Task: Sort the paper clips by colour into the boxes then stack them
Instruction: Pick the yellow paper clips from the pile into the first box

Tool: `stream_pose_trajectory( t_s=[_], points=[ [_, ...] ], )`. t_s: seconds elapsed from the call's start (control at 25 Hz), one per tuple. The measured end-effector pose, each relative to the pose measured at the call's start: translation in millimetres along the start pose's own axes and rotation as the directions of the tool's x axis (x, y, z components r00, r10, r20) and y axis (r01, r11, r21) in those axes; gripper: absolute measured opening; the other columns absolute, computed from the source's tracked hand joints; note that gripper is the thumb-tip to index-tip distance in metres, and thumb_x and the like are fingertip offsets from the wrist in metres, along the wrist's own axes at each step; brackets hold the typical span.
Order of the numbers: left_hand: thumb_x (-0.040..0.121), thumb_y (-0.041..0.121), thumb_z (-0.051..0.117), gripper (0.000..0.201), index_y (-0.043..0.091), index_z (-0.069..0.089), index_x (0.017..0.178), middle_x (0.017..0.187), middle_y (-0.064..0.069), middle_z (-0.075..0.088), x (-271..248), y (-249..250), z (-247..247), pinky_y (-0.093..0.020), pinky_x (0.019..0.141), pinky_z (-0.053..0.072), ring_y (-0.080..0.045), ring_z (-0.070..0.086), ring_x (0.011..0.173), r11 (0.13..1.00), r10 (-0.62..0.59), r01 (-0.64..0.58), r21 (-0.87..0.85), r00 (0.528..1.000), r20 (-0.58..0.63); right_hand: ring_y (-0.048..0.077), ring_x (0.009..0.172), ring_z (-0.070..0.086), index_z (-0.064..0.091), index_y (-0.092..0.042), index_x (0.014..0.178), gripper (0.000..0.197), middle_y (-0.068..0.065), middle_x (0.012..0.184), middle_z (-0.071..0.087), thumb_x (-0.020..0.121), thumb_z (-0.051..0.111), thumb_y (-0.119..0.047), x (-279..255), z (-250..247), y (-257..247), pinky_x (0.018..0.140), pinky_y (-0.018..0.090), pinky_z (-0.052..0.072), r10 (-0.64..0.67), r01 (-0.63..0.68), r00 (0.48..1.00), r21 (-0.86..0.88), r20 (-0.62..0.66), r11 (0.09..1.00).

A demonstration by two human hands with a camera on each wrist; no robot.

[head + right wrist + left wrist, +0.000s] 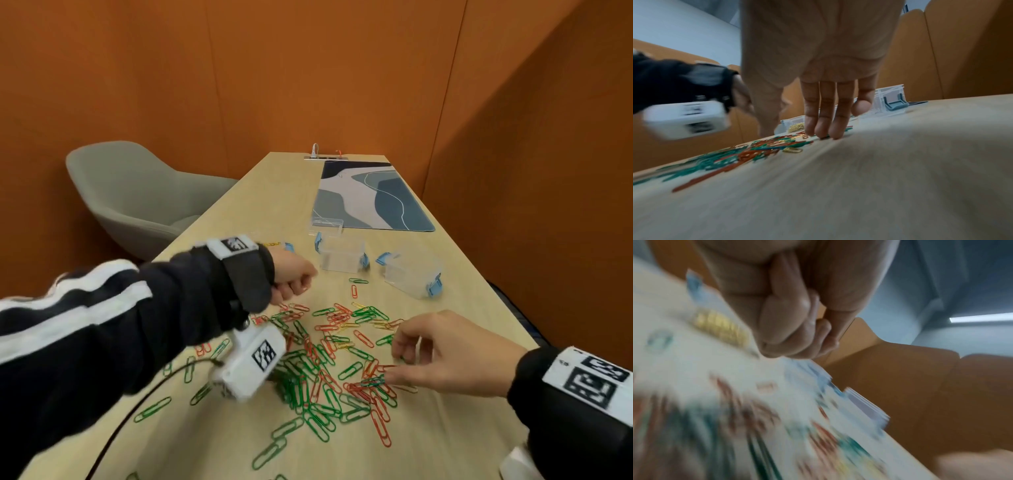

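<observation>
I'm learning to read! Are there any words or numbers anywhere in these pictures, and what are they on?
No words or numbers can be read.
White tag on the left wrist strap: black square pattern, no letters.
White camera block under the left wrist: black square pattern only.
White tag on the right wrist strap: square patterns; tiny marks beside them are too small to read.

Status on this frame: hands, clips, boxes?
Left hand fisted, contents unseen. Right hand open, fingertips on clips. Pile unsorted; gold clips boxed; two boxes look empty. Nothing blocking.
</observation>
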State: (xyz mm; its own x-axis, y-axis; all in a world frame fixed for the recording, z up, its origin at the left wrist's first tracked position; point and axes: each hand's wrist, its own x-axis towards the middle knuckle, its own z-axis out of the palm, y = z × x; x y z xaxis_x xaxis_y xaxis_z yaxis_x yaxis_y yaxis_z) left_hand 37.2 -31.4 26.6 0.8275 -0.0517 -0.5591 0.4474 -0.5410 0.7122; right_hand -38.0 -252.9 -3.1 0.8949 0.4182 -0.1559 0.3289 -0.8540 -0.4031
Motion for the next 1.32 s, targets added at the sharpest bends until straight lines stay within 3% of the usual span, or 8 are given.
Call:
stream_pose_trajectory(
  t_s=[0.16, 0.32, 0.4, 0.52, 0.64, 0.76, 1.04, 1.32],
  points=[
    [0.099, 0.017, 0.036, 0.034, 0.011, 0.045, 0.067, 0.057, -0.001, 0.041, 38, 26, -47, -0.02, 0.045, 0.027, -0.011, 0.035, 0.046, 0.983, 0.181, -0.175, 0.053, 0.894, -0.409, 0.002, 0.074, 0.046, 0.057, -0.029, 0.092, 0.029, -0.014, 0.093, 0.053, 0.072, 0.066, -0.048, 0, 5, -9, 0.062, 0.015, 0.038, -0.091, 0.1, 0.994, -0.159, 0.06, 0.982],
    [0.1, 0.029, 0.035, 0.038, 0.006, 0.051, 0.074, 0.069, -0.009, 0.045, 75, 28, -65, -0.023, 0.052, 0.03, -0.019, 0.039, 0.056, 0.961, 0.187, -0.265, -0.077, 0.832, -0.523, 0.001, 0.075, 0.046, 0.056, -0.03, 0.09, 0.019, -0.014, 0.094, 0.052, 0.075, 0.065, -0.035, 5, 6, -7, 0.06, 0.014, 0.034, -0.086, 0.1, 0.992, -0.152, 0.094, 0.983],
    [0.1, 0.033, 0.034, 0.042, 0.006, 0.059, 0.079, 0.089, -0.011, 0.059, 80, 26, -61, -0.025, 0.066, 0.04, -0.025, 0.054, 0.079, 0.962, 0.261, -0.267, 0.065, 0.813, -0.521, 0.001, 0.069, 0.048, 0.061, -0.025, 0.088, 0.012, -0.012, 0.089, 0.056, 0.077, 0.064, -0.029, 9, 5, -5, 0.057, 0.013, 0.037, -0.072, 0.08, 0.995, -0.121, 0.071, 0.989],
    [0.097, 0.035, 0.041, 0.037, 0.011, 0.066, 0.108, 0.111, -0.006, 0.064, 60, 21, -42, -0.027, 0.088, 0.041, -0.024, 0.057, 0.105, 0.886, 0.445, -0.294, 0.357, 0.756, -0.48, 0.003, 0.065, 0.049, 0.063, -0.022, 0.083, 0.008, -0.009, 0.082, 0.058, 0.077, 0.064, -0.027, 15, 7, -5, 0.058, 0.016, 0.043, -0.078, 0.085, 0.995, -0.112, 0.067, 0.99],
    [0.088, 0.027, 0.06, 0.02, 0.016, 0.071, 0.101, 0.089, 0.001, 0.067, 23, 8, -3, -0.017, 0.067, 0.044, -0.012, 0.059, 0.08, 0.711, 0.57, -0.396, 0.581, 0.809, -0.145, 0.004, 0.059, 0.049, 0.059, -0.022, 0.076, 0.005, -0.008, 0.072, 0.057, 0.077, 0.063, -0.02, 19, 8, -7, 0.055, 0.013, 0.04, -0.08, 0.082, 0.997, -0.092, 0.02, 0.992],
    [0.077, 0.026, 0.073, 0.016, 0.02, 0.073, 0.091, 0.078, 0.01, 0.065, 0, -10, 39, -0.012, 0.064, 0.043, -0.004, 0.055, 0.068, 0.557, 0.438, -0.452, 0.697, 0.873, 0.216, 0.001, 0.057, 0.05, 0.058, -0.025, 0.078, 0.013, -0.01, 0.068, 0.056, 0.079, 0.06, -0.012, 20, 6, -6, 0.054, 0.008, 0.039, -0.064, 0.061, 0.997, -0.069, -0.04, 0.996],
    [0.073, 0.011, 0.076, 0.021, 0.016, 0.074, 0.093, 0.067, 0.011, 0.059, -16, -19, 24, -0.021, 0.073, 0.048, -0.007, 0.054, 0.069, 0.516, 0.267, -0.298, 0.803, 0.947, 0.179, -0.005, 0.078, 0.055, 0.066, -0.021, 0.108, 0.029, -0.007, 0.103, 0.067, 0.09, 0.049, -0.006, 20, 3, -6, 0.066, -0.002, 0.039, -0.042, 0.043, 0.994, 0.004, -0.106, 0.999],
    [0.073, 0.023, 0.078, 0.028, 0.021, 0.074, 0.101, 0.081, 0.01, 0.066, -11, -15, 38, 0.0, 0.054, 0.037, 0.0, 0.051, 0.065, 0.523, 0.469, -0.482, 0.703, 0.851, 0.235, -0.001, 0.073, 0.055, 0.063, -0.022, 0.115, 0.033, -0.009, 0.094, 0.065, 0.096, 0.039, -0.01, 22, 4, -6, 0.067, 0.007, 0.043, -0.002, 0.007, 0.994, 0.048, -0.106, 0.999]
  ],
)
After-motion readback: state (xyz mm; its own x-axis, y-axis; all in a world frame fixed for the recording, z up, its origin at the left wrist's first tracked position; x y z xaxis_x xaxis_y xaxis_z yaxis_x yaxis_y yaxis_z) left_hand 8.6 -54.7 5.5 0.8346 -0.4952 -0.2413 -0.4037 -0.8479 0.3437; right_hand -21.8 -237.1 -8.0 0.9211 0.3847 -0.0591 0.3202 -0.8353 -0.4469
